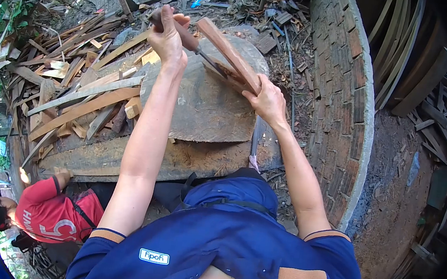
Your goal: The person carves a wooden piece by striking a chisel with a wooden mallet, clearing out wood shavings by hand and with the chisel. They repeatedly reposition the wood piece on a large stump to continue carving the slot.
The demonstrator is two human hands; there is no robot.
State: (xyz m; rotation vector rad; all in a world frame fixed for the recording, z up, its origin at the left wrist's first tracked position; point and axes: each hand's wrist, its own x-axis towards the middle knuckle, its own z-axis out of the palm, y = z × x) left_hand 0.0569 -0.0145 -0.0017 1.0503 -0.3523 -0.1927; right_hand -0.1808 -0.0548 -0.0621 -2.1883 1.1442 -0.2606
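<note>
My left hand (167, 38) is closed around the brown handle of a wood chisel (189, 40). The chisel's thin dark metal shaft slants down to the right, its tip against a piece of reddish-brown wood (231, 55). That wood is gripped at its lower right end by my right hand (269, 100), fingers wrapped round it. Its long upper edge slopes up to the left, and the lower part lies over a large worn wooden slab (200, 101). My right palm hides the near end of the wood.
A person in a red shirt (55, 211) is at the lower left, one hand by a long plank (91, 155). Wood offcuts (85, 84) pile up on the left. A curved brick wall (342, 97) runs along the right, with long boards (401, 54) leaning beyond it.
</note>
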